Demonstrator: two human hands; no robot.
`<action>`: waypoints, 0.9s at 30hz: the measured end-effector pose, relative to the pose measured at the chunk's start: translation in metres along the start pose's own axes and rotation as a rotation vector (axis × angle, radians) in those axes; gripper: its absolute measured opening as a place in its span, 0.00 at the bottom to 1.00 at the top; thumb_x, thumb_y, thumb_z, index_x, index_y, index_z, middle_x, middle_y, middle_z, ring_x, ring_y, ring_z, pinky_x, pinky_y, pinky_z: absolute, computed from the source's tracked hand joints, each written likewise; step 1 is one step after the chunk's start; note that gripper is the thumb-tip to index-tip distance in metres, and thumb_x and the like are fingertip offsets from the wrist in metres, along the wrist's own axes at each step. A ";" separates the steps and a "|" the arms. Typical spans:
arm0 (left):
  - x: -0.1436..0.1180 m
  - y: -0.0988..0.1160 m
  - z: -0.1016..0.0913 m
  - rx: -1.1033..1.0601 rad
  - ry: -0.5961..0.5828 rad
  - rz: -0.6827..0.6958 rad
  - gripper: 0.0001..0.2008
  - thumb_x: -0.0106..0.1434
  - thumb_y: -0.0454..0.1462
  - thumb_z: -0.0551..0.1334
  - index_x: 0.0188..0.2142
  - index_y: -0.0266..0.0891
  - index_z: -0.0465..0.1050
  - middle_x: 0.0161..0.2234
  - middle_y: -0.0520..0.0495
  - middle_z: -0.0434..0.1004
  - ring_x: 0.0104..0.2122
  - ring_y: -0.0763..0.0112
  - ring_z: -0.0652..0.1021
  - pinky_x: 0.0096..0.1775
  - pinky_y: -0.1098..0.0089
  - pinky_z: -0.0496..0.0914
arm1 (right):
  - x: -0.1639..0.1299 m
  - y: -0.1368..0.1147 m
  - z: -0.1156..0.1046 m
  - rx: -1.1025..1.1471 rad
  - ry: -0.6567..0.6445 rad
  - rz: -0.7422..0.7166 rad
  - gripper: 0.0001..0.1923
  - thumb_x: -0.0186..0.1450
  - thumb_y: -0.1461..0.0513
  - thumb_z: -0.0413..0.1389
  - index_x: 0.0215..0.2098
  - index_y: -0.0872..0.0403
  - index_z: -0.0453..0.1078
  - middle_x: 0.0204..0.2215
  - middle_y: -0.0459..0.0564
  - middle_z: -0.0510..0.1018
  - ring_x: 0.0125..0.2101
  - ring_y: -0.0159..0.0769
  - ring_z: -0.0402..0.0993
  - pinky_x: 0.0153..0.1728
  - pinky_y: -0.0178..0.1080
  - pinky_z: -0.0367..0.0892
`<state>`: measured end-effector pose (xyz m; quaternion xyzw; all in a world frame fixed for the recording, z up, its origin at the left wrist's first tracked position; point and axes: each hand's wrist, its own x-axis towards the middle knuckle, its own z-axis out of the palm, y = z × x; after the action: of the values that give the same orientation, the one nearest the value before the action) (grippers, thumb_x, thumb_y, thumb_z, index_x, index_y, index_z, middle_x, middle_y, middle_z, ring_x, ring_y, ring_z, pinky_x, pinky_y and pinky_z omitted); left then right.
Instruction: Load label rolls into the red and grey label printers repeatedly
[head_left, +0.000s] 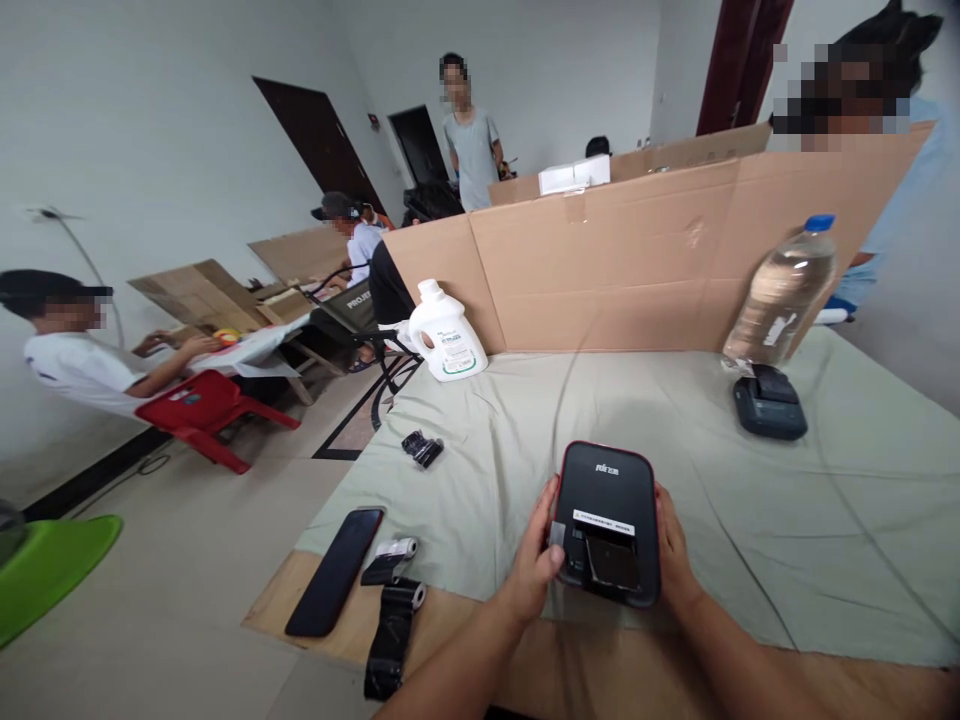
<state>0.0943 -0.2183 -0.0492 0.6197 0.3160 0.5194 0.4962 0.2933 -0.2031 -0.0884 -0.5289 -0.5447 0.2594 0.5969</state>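
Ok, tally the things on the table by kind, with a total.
Printers: 2, one between the left hand and right hand, one by the bottle
Bottles: 2
Phone: 1
Ribbon rolls: 3
Total: 8

Your device (607, 520): black, thin red rim, white label strip. Cloth (675, 420) under it pale grey-green. Jug (446, 332) white, green-edged label. Bottle cap (819, 222) blue. Chair (202, 405) red.

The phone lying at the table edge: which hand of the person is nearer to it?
Left. The left hand grips the black printer's left side, right of the phone; the right hand is on the printer's far side.
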 end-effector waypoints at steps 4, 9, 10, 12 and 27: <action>0.034 -0.001 -0.022 -0.358 0.205 -0.163 0.30 0.60 0.53 0.57 0.56 0.38 0.64 0.55 0.39 0.71 0.54 0.51 0.71 0.54 0.52 0.65 | -0.001 0.005 0.000 -0.058 -0.139 -0.024 0.23 0.71 0.54 0.42 0.61 0.51 0.56 0.55 0.56 0.68 0.49 0.39 0.71 0.46 0.44 0.70; 0.114 -0.014 -0.098 -0.446 0.557 -0.258 0.19 0.58 0.46 0.59 0.43 0.35 0.72 0.35 0.46 0.81 0.38 0.60 0.80 0.44 0.61 0.71 | -0.001 0.021 0.008 -0.186 -0.192 0.022 0.19 0.68 0.54 0.46 0.53 0.53 0.64 0.47 0.55 0.75 0.43 0.39 0.75 0.41 0.42 0.73; 0.131 -0.015 -0.116 -0.437 0.631 -0.278 0.17 0.59 0.45 0.59 0.41 0.34 0.72 0.32 0.47 0.81 0.34 0.62 0.80 0.43 0.63 0.71 | -0.001 0.022 0.009 -0.200 -0.195 0.015 0.18 0.68 0.54 0.47 0.52 0.53 0.66 0.45 0.55 0.76 0.42 0.39 0.76 0.40 0.42 0.73; 0.161 -0.018 -0.149 -0.404 0.738 -0.309 0.15 0.61 0.42 0.56 0.40 0.33 0.72 0.29 0.48 0.80 0.29 0.66 0.79 0.40 0.65 0.72 | -0.001 0.022 0.011 -0.219 -0.199 0.002 0.18 0.67 0.54 0.48 0.50 0.53 0.67 0.42 0.55 0.77 0.39 0.38 0.77 0.36 0.40 0.74; 0.220 -0.047 -0.217 -0.241 0.884 -0.360 0.18 0.63 0.41 0.49 0.40 0.30 0.73 0.30 0.43 0.79 0.33 0.62 0.79 0.40 0.62 0.72 | -0.002 0.014 0.013 -0.280 -0.246 -0.051 0.14 0.65 0.54 0.50 0.46 0.52 0.67 0.40 0.54 0.76 0.37 0.39 0.76 0.36 0.42 0.75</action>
<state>-0.0502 0.0577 -0.0277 0.2137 0.5362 0.6716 0.4645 0.2849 -0.1964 -0.1042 -0.5571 -0.6576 0.2287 0.4526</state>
